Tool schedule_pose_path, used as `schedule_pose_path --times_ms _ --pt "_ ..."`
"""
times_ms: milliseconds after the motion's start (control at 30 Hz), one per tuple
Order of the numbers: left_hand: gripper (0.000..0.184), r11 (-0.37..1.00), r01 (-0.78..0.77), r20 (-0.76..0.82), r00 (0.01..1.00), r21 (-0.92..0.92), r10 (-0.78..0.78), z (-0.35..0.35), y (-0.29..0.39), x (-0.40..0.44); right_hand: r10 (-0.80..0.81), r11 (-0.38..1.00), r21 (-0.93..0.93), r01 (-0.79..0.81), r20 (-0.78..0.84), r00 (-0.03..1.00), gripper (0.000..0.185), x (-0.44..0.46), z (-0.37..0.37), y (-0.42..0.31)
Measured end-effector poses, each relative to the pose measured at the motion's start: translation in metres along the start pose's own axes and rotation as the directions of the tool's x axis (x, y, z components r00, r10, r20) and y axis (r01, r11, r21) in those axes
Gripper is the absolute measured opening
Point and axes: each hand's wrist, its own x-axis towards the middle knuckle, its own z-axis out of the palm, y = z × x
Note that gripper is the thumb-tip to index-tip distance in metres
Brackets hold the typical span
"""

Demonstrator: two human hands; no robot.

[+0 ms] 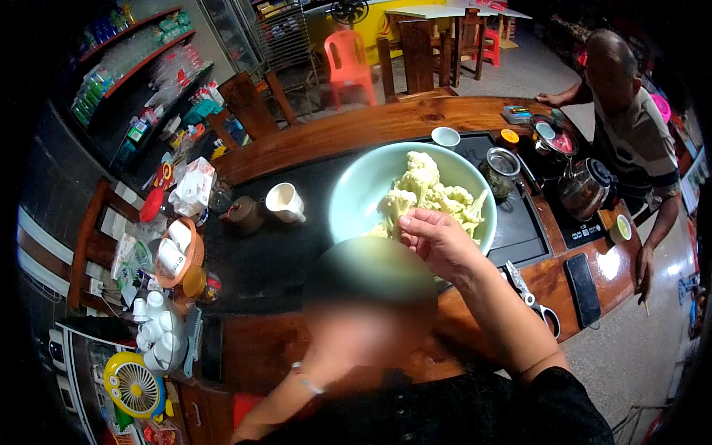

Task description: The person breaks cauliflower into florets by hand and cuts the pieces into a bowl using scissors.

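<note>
A large pale-green bowl [357,189] sits on the dark tray of the wooden table, with several cauliflower pieces [452,200] heaped in its right half. Over the bowl's near side, my right hand [439,239] pinches a cauliflower floret [400,202] by its stem between thumb and fingers. My left hand [337,352] is nearer to me, just in front of the bowl. A blurred oval patch covers its fingers and whatever they may hold.
Kitchen scissors [525,289] and a phone [582,291] lie right of my arm. A glass jar [501,169] and glass kettle [586,189] stand beyond. Left are a white cup [285,202] and a basket [194,256]. Another person [630,119] sits at the right end.
</note>
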Motion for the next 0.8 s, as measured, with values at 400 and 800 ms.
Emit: schedule_pose_path --times_ms 400,800 --pt "0.035 0.776 0.046 -0.366 0.863 -0.629 -0.348 -0.038 0.038 0.091 -0.479 0.713 -0.66 0.236 -0.213 0.852 0.028 -0.018 0.02 0.007" --pt "0.032 0.831 -0.094 -0.463 0.861 -0.548 -0.208 -0.028 0.013 0.114 -0.538 0.64 -0.737 0.217 -0.228 0.812 0.019 -0.01 0.038 0.015"
